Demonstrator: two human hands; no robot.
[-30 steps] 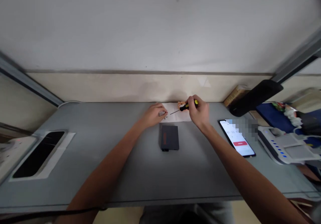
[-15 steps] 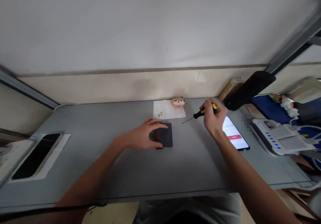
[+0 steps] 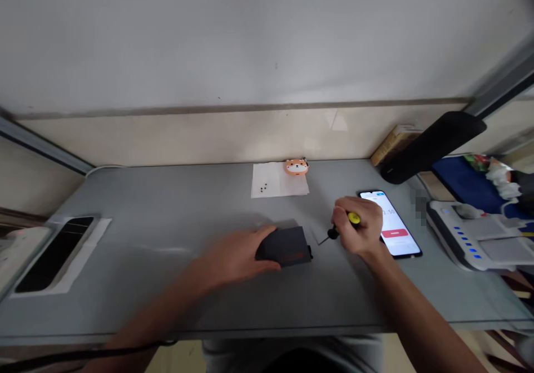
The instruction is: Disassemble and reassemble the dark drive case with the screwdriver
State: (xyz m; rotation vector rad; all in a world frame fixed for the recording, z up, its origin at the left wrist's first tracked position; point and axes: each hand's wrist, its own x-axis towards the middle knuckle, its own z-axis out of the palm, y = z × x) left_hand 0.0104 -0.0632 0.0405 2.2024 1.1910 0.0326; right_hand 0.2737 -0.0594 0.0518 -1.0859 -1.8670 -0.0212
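Observation:
A small dark rectangular box [image 3: 286,246] with faint red marking on one face is gripped at its left end by my left hand [image 3: 240,256]. The hand is blurred; thumb and fingers lie on opposite sides of the box. In my right hand [image 3: 359,225] is a screwdriver [image 3: 354,220] with a black and yellow handle. Its thin shaft points down and left, with the tip just right of the box and apart from it. Several tiny black screws [image 3: 263,187] lie on a white paper [image 3: 277,188] behind the box.
An orange animal-faced case [image 3: 296,167] sits on the paper's back corner. A lit phone [image 3: 396,232] lies beside my right hand. Farther right are a white power strip [image 3: 463,234] and a black cylinder [image 3: 431,147]. Another phone [image 3: 56,253] lies at the left.
The box has been turned and shifted right and nearer, with my left hand now at its left end. My right hand has come nearer, bringing the screwdriver tip close to the box.

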